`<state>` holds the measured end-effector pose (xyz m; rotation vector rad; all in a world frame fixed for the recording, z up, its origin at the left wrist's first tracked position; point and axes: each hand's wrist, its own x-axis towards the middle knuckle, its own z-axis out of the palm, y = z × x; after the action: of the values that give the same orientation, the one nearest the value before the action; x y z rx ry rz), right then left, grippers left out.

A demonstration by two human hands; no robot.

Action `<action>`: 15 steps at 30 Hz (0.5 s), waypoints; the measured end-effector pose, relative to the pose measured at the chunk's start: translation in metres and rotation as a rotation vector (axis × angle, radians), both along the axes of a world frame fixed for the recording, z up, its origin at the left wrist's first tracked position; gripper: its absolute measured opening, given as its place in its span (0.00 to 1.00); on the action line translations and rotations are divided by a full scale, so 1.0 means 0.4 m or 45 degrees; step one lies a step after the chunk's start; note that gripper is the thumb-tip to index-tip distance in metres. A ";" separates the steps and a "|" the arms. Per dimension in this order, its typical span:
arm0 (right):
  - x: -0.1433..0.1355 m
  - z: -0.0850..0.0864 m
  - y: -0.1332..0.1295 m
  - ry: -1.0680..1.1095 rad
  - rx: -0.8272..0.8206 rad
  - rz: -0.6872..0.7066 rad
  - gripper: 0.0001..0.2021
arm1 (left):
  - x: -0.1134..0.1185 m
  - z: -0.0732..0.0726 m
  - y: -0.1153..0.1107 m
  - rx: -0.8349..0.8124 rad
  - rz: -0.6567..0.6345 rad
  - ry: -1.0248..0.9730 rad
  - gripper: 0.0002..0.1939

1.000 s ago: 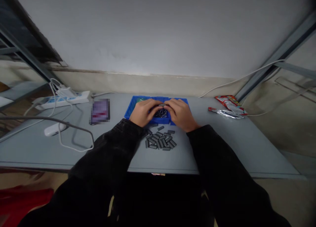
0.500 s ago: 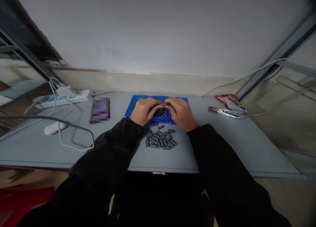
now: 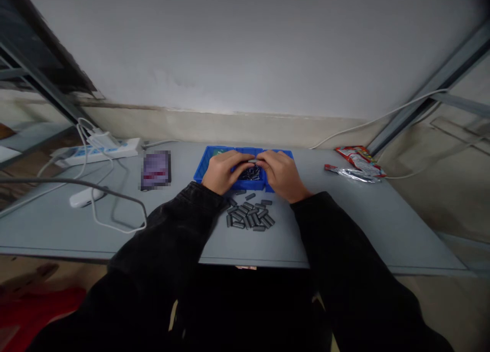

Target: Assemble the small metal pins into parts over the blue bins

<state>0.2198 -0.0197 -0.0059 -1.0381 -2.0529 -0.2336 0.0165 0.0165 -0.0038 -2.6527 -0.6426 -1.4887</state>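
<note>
Over the blue trays, my left hand [image 3: 223,172] and my right hand [image 3: 282,175] meet fingertip to fingertip. Between them they pinch a small grey cylinder [image 3: 253,161], partly covered by the fingers. Beneath the hands, the middle blue tray [image 3: 249,185] holds many small dark metal pieces [image 3: 251,173]. Another blue tray [image 3: 201,167] shows at the left, with something green in it; a third lies mostly under my right hand. Nearer me, a loose pile of grey cylinders [image 3: 250,217] lies on the grey table.
At the left are a white power strip [image 3: 130,147] with cables, a white device [image 3: 82,198] and a blurred purple packet [image 3: 156,169]. Red and silver wrappers [image 3: 356,160] lie at the right. A wall [image 3: 245,127] stands behind the table [image 3: 344,229].
Both hands stay almost in place, the fingertips shifting slightly around the grey cylinder. The view has moved a little.
</note>
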 end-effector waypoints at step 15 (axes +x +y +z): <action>-0.003 0.008 -0.011 0.012 -0.046 0.018 0.14 | 0.001 0.004 -0.003 -0.014 -0.002 0.013 0.09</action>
<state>0.2184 -0.0242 -0.0027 -1.0443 -2.0624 -0.1843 0.0169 0.0151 -0.0022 -2.6672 -0.6501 -1.4755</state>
